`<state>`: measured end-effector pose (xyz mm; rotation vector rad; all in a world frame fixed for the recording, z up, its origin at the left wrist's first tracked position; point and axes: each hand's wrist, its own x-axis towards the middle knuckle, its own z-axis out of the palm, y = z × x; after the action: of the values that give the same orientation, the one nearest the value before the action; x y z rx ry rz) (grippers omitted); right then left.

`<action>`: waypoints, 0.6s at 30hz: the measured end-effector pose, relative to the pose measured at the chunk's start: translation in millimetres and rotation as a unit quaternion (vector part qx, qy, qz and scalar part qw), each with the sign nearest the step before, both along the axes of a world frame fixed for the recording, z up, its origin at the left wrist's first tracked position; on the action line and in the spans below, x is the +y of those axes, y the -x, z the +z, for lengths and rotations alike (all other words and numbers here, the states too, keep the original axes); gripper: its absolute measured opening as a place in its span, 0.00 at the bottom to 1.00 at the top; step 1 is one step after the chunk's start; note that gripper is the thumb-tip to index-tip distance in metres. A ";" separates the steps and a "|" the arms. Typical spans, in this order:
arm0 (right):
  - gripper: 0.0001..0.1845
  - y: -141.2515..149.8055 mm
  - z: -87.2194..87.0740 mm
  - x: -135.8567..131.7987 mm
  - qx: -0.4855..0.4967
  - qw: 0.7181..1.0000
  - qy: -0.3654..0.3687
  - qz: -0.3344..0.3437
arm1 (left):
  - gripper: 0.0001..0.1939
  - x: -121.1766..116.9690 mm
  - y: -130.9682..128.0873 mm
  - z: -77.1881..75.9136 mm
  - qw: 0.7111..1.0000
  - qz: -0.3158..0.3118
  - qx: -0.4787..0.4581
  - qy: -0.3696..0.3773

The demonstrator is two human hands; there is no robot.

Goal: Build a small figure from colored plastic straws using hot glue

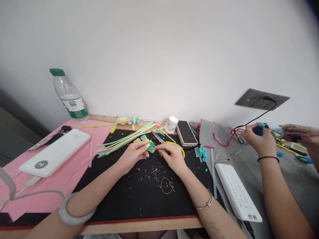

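Observation:
My left hand [136, 154] pinches a small green twisted pipe cleaner piece [151, 146] between thumb and fingers, above the black mat [124, 199]. Close on its right, my right hand [172, 156] is closed in a pinch at the other end of that green piece; its fingertips partly hide the contact. A yellow pipe cleaner [183, 152] curves out behind my right hand. Just beyond the hands, scissors [158, 136] lie with their blades showing. A bundle of pastel pipe cleaners [122, 141] lies behind my left hand, beside a small yellow and blue fuzzy piece [144, 138].
A paper cup [171, 124] and a phone [186, 133] stand behind the mat's right part. White power banks [56, 152] [238, 192] flank it. A bottle [69, 96] leans at the wall. A rubber band [166, 186] lies on the mat. Another person's hand [260, 139] works at right.

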<state>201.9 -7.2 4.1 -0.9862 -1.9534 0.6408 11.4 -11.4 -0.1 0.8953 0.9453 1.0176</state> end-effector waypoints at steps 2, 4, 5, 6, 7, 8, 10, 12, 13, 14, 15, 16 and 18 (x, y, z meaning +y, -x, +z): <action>0.11 -0.6 -1.6 0.5 0.005 1.000 0.009 -0.011 | 0.15 -0.1 1.0 0.1 1.000 -0.008 -0.024 0.009; 0.12 -0.6 -2.0 0.4 0.005 1.000 0.014 -0.012 | 0.14 -0.3 1.3 0.4 0.999 -0.013 -0.036 0.015; 0.12 -0.4 -1.7 0.1 0.003 1.000 0.016 -0.008 | 0.14 -0.4 1.3 0.6 0.999 -0.012 -0.035 0.017; 0.13 -0.1 -1.1 -0.2 0.001 1.000 0.016 -0.003 | 0.15 -0.3 1.2 0.8 0.999 -0.009 -0.030 0.018; 0.13 0.3 -0.4 -0.6 -0.001 1.000 0.013 0.003 | 0.15 -0.2 1.1 0.9 1.000 -0.002 -0.022 0.017; 0.13 0.7 0.4 -1.0 -0.004 1.000 0.008 0.009 | 0.15 0.1 1.0 1.0 1.000 0.006 -0.012 0.015; 0.14 1.3 1.7 -1.8 -0.012 1.000 -0.006 0.021 | 0.16 0.8 1.1 0.6 1.000 0.022 0.008 0.007; 0.15 1.3 1.7 -2.3 -0.026 0.999 -0.024 0.033 | 0.16 1.3 1.3 -0.3 0.999 0.032 0.030 -0.007; 0.15 1.1 1.1 -2.3 -0.035 0.998 -0.035 0.039 | 0.16 1.4 1.4 -0.7 0.998 0.035 0.044 -0.015; 0.16 0.7 0.3 -2.2 -0.045 0.997 -0.048 0.045 | 0.16 1.3 1.4 -0.9 0.997 0.037 0.058 -0.024; 0.16 0.3 -0.6 -2.0 -0.055 0.995 -0.061 0.051 | 0.16 1.2 1.3 -0.8 0.996 0.039 0.072 -0.032; 0.16 -0.2 -1.5 -1.8 -0.064 0.994 -0.075 0.055 | 0.16 0.9 1.0 -0.4 0.995 0.041 0.087 -0.036; 0.15 -0.8 -2.5 -1.7 -0.070 0.991 -0.097 0.061 | 0.15 0.4 0.2 0.8 0.991 0.041 0.115 -0.046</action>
<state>202.8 -8.9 1.6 -0.8142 -2.1661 0.4470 11.2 -10.9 0.8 1.0752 1.1428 1.0506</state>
